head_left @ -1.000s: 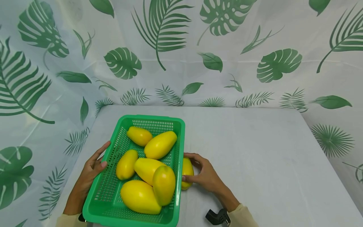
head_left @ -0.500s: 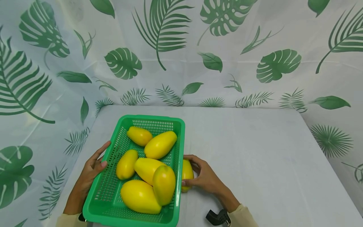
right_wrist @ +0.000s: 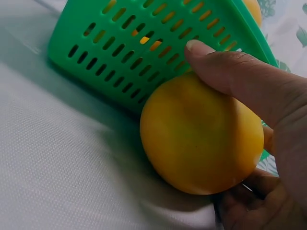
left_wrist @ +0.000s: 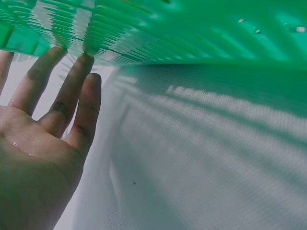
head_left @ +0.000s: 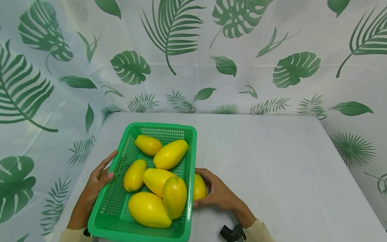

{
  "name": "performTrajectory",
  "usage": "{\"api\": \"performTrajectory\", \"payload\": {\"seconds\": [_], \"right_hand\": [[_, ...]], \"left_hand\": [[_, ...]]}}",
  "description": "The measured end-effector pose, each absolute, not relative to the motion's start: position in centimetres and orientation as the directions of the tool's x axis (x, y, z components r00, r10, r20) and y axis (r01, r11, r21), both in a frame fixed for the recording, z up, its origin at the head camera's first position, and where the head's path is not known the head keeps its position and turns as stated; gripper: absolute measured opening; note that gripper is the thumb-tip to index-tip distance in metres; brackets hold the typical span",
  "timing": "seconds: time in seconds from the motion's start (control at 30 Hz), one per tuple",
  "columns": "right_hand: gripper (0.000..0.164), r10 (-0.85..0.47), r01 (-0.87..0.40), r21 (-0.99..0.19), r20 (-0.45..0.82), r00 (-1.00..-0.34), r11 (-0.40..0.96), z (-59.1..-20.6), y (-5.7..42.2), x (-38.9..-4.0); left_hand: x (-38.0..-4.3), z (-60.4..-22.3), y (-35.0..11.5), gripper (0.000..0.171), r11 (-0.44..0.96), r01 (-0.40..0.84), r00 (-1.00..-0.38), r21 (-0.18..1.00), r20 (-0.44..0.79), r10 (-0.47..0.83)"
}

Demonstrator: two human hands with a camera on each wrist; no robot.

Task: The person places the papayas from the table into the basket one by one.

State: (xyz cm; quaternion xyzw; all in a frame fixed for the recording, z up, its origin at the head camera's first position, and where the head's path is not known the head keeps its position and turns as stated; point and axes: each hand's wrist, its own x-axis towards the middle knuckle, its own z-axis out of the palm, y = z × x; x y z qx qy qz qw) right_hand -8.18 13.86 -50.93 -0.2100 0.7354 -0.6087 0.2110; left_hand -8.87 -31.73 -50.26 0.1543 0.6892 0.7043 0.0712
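A green perforated basket (head_left: 193, 154) with several yellow mangoes (head_left: 171, 154) inside stands on the left of the white table. Against its left side lies my left hand (head_left: 98, 178), with the thumb at the rim; in the left wrist view, fairly straight fingertips (left_wrist: 86, 60) touch the slatted wall. Outside the basket's right wall, my right hand (head_left: 219, 191) holds another mango (head_left: 199, 188), partly hidden by the rim. The right wrist view shows this mango (right_wrist: 201, 134) close against the wall, the thumb (right_wrist: 225, 67) over its top and fingers curled beneath.
White tablecloth (head_left: 266, 168) spreads right of the basket. Leaf-printed sheets (head_left: 242, 77) hang behind and along both sides. A black device (head_left: 232, 232) sits at the right wrist, near the sleeve cuff.
My right hand has shifted slightly towards the front edge, its thumb sliding lower along the mango. The left hand, the basket and the mangoes inside stay in place.
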Motion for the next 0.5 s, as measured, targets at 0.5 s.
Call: {"api": "performTrajectory", "payload": {"seconds": [0.5], "right_hand": [[0.092, -0.533, -0.059, -0.986, -0.033, -0.846, 0.155, -51.32, 13.93, -8.22]], "left_hand": [[-8.80, -50.08, -31.31, 0.063, -0.072, 0.122, -0.936, 0.990, 0.139, 0.324]]}}
